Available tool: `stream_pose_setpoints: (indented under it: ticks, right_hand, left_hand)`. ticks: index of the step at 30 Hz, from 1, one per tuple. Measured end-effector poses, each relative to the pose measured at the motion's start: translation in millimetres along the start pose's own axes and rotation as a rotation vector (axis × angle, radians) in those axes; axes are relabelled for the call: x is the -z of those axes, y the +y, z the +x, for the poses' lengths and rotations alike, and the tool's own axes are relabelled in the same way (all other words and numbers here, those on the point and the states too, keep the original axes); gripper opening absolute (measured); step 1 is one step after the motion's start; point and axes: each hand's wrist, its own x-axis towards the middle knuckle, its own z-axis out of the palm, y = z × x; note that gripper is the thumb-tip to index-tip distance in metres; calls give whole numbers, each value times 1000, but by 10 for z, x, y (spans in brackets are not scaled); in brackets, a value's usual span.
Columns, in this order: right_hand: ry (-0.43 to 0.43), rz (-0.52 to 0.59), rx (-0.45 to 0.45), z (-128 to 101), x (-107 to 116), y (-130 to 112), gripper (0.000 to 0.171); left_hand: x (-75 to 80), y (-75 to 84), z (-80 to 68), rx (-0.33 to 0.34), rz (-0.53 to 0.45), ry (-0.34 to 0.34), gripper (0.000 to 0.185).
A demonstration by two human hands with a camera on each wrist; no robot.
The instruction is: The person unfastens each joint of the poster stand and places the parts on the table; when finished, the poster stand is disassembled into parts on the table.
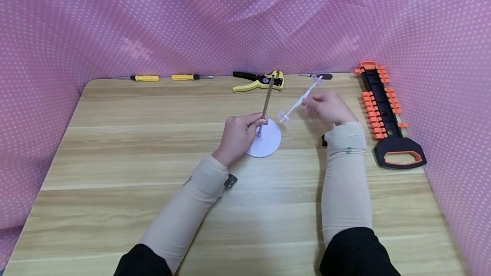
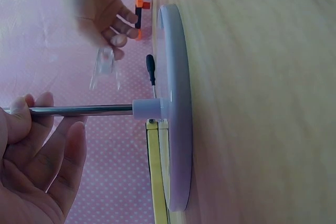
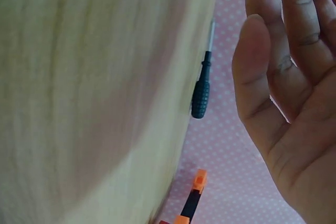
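A metal rod [image 1: 267, 96] stands upright on a round white base [image 1: 270, 143] in the head view. My left hand [image 1: 238, 134] grips this rod low down, just above the base; the left wrist view shows fingers and thumb around the rod [image 2: 84, 110]. To the right, my right hand [image 1: 327, 104] pinches a thin white bar [image 1: 299, 102] with a clear plastic piece at each end. The bar is held slanted above the table, apart from the rod. One clear end piece [image 2: 105, 61] appears below the right hand in the left wrist view. The right wrist view does not show the bar.
Along the back edge lie two yellow-handled screwdrivers [image 1: 145, 78], a yellow-and-black wire stripper [image 1: 258, 81] and a dark-handled screwdriver [image 1: 326, 76]. A black-and-orange rack with a handle [image 1: 399, 152] lies at the right. Pink dotted cloth [image 1: 230, 20] surrounds the wooden table [image 1: 115, 148].
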Motion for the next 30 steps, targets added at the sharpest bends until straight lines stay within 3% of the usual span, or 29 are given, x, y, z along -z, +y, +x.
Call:
stream_pose_setpoints:
  ticks: [5, 10, 30]
  right_hand:
    - [-55, -7, -50, 33, -20, 28, 39]
    - [-80, -59, -40, 59, -41, 88, 36]
    - [-69, -196, -20, 75, -101, 59, 33]
  left_hand:
    - [6, 7, 4, 2, 0, -4, 21]
    - [12, 14, 7, 11, 4, -11, 21]
    - [28, 16, 11, 10, 5, -9, 21]
